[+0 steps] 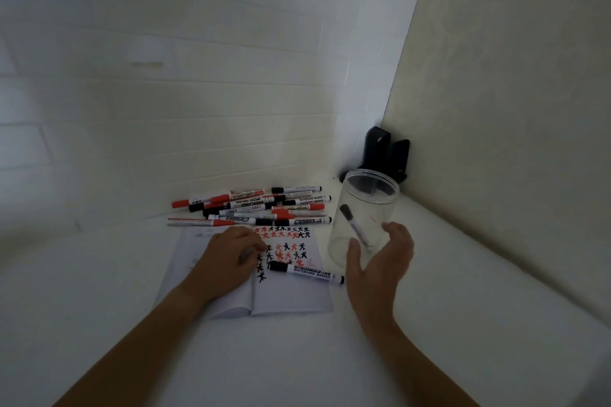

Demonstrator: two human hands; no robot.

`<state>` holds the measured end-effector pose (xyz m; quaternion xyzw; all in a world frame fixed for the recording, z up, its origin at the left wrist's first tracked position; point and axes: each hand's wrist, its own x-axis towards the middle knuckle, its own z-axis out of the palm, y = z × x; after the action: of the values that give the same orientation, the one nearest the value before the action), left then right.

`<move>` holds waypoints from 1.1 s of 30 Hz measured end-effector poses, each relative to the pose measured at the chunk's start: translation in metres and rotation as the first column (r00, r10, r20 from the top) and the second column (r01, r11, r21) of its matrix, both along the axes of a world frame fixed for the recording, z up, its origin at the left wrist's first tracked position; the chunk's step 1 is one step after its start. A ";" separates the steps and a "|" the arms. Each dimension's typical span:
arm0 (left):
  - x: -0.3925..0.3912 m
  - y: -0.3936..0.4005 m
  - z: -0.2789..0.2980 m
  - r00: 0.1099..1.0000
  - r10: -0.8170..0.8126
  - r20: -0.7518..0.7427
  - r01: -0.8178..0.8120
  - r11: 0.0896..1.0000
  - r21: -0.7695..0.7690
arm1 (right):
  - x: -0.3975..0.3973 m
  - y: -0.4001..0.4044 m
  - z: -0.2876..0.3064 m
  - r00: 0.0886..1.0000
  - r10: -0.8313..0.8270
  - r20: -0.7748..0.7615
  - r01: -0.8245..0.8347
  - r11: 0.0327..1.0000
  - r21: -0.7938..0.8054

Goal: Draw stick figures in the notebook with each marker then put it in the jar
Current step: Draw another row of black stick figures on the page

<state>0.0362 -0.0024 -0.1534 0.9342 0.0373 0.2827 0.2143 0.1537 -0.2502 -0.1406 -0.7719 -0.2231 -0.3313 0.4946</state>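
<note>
Hands flanking marker on notebook

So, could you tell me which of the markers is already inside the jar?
The black-capped marker leaning inside the clear jar; every other marker lies outside it, on the notebook or piled behind it.

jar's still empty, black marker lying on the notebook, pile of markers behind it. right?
Not quite. The head view shows the jar is not empty: one marker with a dark cap leans inside it. The rest holds: a black marker lies on the notebook, with the pile behind.
</note>
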 end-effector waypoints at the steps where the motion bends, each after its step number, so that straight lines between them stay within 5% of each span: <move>1: 0.001 0.000 0.001 1.000 0.000 0.000 0.000 1.000 0.001 | -0.003 -0.001 0.002 0.986 0.116 0.121 -0.111 0.993 -0.044; 4: 0.001 0.000 0.002 1.000 0.005 -0.022 -0.005 1.000 0.007 | -0.017 0.003 0.000 0.879 0.472 0.070 -0.401 0.812 -0.425; 7: -0.001 0.005 0.005 0.996 -0.016 -0.083 0.018 0.999 0.032 | -0.018 0.015 -0.016 0.890 0.453 -0.048 -0.381 0.683 -0.623; 13: 0.012 0.013 0.024 0.970 -0.030 -0.242 0.071 0.984 0.162 | 0.005 0.059 -0.011 0.917 0.392 -0.079 -0.331 0.632 -0.701; 23: 0.023 0.026 0.003 0.997 -0.072 0.000 0.071 0.980 0.184 | 0.008 0.104 -0.020 0.853 0.521 0.006 -0.394 0.652 -0.647; 33: 0.026 0.009 0.006 0.988 0.000 -0.154 0.031 0.979 0.200 | 0.010 0.096 -0.008 0.817 0.573 0.072 -0.357 0.599 -0.717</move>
<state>0.0625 0.0067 -0.1478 0.9703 0.0176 0.2110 0.1173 0.1641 -0.1541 -0.1484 -0.7514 -0.5938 -0.1961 0.2107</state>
